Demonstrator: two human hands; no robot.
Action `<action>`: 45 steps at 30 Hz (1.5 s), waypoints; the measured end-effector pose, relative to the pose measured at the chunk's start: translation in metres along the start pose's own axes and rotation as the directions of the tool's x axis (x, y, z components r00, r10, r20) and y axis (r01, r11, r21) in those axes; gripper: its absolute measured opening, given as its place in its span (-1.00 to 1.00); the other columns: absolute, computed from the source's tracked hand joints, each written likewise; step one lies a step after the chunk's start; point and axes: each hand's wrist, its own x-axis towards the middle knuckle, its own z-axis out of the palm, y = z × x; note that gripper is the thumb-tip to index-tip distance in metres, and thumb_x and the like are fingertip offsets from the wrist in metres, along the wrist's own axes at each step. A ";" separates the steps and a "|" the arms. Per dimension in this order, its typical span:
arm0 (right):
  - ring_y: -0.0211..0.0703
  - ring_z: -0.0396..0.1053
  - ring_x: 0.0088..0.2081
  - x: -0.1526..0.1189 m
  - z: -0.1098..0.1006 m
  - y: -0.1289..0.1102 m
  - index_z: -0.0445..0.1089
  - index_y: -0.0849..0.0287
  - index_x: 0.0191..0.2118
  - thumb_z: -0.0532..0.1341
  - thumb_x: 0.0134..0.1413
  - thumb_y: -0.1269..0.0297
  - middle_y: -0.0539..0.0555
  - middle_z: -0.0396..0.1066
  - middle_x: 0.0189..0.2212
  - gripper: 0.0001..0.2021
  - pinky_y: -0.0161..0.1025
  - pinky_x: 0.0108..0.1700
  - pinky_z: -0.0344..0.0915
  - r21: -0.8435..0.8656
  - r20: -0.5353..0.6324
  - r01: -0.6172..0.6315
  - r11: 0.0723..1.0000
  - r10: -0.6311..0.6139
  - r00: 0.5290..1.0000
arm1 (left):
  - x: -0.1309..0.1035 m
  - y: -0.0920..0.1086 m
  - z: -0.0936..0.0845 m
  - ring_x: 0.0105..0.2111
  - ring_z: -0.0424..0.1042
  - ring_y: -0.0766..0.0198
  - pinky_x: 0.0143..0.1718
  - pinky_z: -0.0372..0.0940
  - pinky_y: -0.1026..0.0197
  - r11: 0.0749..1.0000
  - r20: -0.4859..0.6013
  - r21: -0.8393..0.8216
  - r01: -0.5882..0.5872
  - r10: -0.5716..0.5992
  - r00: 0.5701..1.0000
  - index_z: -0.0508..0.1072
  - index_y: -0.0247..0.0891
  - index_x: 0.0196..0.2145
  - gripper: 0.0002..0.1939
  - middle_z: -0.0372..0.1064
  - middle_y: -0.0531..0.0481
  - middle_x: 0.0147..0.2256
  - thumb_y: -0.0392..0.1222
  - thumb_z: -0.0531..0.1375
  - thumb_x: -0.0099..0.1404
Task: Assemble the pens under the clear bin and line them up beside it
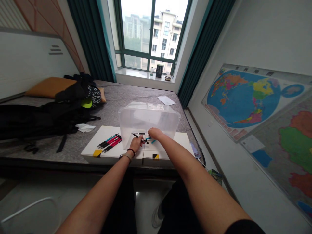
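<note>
My left hand (136, 143), with a red string and a watch at the wrist, is closed round a black pen (134, 135) at the opening of a translucent plastic box (149, 114). The box lies on its side with its open face toward me. My right hand (154, 133) reaches into it with curled fingers; what they hold, if anything, is hidden. Blue pens (153, 141) lie in the box below the right hand, and another dark pen lies near its fingers. Left of the box, several pens (110, 143) in blue, red and black lie side by side on a white carton (100, 134).
A second white carton (181, 143) supports the box's right side. Black bags (39, 118) and a crumpled tissue (85, 127) lie on the grey mattress (109, 97). White paper (166, 100) lies behind the box. The wall with maps (243, 94) rises at right.
</note>
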 end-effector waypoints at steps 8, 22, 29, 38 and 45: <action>0.03 0.46 -0.11 -0.003 -0.004 0.001 0.49 0.34 -0.14 0.22 0.04 0.41 0.34 0.47 -0.12 -0.76 -0.24 -0.14 0.37 -0.023 0.057 0.075 0.997 -0.074 0.996 | -0.001 0.000 0.001 -0.57 0.38 0.22 -0.38 0.22 0.21 1.000 -0.014 -0.011 0.016 -0.016 1.000 0.40 -0.24 -0.66 -0.44 0.31 0.00 -0.72 0.13 -0.07 0.30; -0.20 0.47 -0.27 -0.067 0.046 -0.020 0.44 0.25 -0.17 0.16 0.08 0.30 0.13 0.51 -0.24 -0.78 -0.31 -0.25 0.42 0.908 -0.228 0.025 0.419 0.442 0.868 | -0.003 0.006 -0.001 -0.59 0.33 0.24 -0.48 0.18 0.22 0.999 -0.011 0.040 0.018 -0.018 1.000 0.45 -0.26 -0.68 -0.35 0.36 -0.07 -0.68 0.24 -0.07 0.28; -0.14 0.50 -0.29 -0.078 0.076 -0.035 0.41 0.24 -0.28 0.30 -0.07 0.23 0.10 0.50 -0.35 -0.78 -0.28 -0.32 0.46 0.994 -0.093 0.106 0.006 0.529 0.843 | -0.003 0.010 0.000 -0.69 0.20 0.31 -0.57 0.13 0.25 0.999 0.014 -0.005 0.052 -0.052 0.999 0.49 -0.30 -0.59 -0.32 0.27 -0.02 -0.73 0.27 -0.13 0.28; -0.21 0.50 -0.34 -0.075 0.076 -0.037 0.42 0.22 -0.33 0.31 -0.07 0.37 0.06 0.51 -0.38 -0.88 -0.37 -0.37 0.42 0.995 -0.082 0.099 -0.004 0.518 0.851 | -0.003 0.012 0.000 -0.71 0.17 0.35 -0.60 0.11 0.25 0.997 0.020 -0.034 0.076 -0.075 0.997 0.48 -0.32 -0.59 -0.33 0.26 -0.01 -0.72 0.27 -0.10 0.26; -0.24 0.48 -0.37 -0.077 0.075 -0.037 0.42 0.23 -0.34 0.33 -0.07 0.36 0.03 0.49 -0.43 -0.87 -0.38 -0.38 0.41 0.992 -0.071 0.114 -0.052 0.522 0.850 | -0.002 0.011 0.000 -0.71 0.17 0.36 -0.61 0.11 0.26 0.998 0.026 0.000 0.069 -0.068 0.997 0.48 -0.32 -0.58 -0.32 0.29 -0.02 -0.71 0.29 -0.12 0.27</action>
